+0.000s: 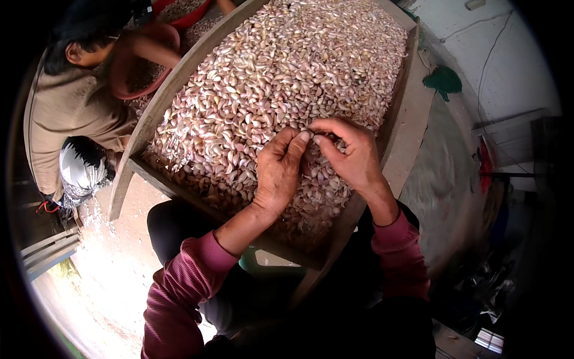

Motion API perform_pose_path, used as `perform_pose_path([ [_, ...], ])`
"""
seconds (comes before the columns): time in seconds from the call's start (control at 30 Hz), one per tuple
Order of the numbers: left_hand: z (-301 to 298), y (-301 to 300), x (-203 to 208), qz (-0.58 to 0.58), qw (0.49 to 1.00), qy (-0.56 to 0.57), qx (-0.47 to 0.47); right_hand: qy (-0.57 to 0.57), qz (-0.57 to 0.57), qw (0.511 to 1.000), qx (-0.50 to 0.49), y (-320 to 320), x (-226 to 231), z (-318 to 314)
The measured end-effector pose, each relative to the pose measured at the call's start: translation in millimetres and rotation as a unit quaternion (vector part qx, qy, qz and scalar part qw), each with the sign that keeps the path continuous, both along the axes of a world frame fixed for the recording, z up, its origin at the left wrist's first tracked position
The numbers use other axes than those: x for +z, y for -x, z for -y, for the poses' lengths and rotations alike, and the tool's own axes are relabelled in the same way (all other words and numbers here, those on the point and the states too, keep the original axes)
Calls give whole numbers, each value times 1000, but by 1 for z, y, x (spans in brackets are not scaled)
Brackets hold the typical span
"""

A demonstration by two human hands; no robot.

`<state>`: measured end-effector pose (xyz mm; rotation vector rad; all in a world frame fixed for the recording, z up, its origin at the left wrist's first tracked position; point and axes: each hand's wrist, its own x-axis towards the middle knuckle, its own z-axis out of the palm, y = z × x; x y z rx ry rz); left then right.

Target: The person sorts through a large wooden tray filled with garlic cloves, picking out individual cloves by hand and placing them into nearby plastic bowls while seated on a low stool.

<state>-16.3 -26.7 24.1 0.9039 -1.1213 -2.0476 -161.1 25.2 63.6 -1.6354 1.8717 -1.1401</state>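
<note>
A large wooden trough [134, 140] in front of me is heaped with loose garlic cloves [251, 90], pinkish-white and partly in their skins. Over its near part, my left hand [280, 167] and my right hand [354, 152] come together with the fingertips almost touching. Both are closed in a pinch, thumbs against fingers. Whatever is between the fingertips is too small and covered to make out. Cloves lie just beneath and around both hands, in shade close to the near board.
To the left, a person [84, 113] in a brown top sits bent beside a red bowl [122, 78], one arm reaching over it. A second red basin [191, 15] stands beyond. On the right are a green object [442, 81] and a white wall [496, 54] with a hanging cable.
</note>
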Motion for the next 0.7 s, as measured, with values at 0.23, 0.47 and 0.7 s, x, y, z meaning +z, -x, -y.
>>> perform_pose_path([
  [0.23,0,-2,-10,179,963,200,-35,-71,-35,997,-11,-8,-10,-13],
  [0.47,-7,-3,-18,239,914,316,-85,-59,-132,990,7,-6,-32,-29],
  [0.7,-5,0,-15,179,929,307,-100,-10,5,1000,21,3,-27,-35],
])
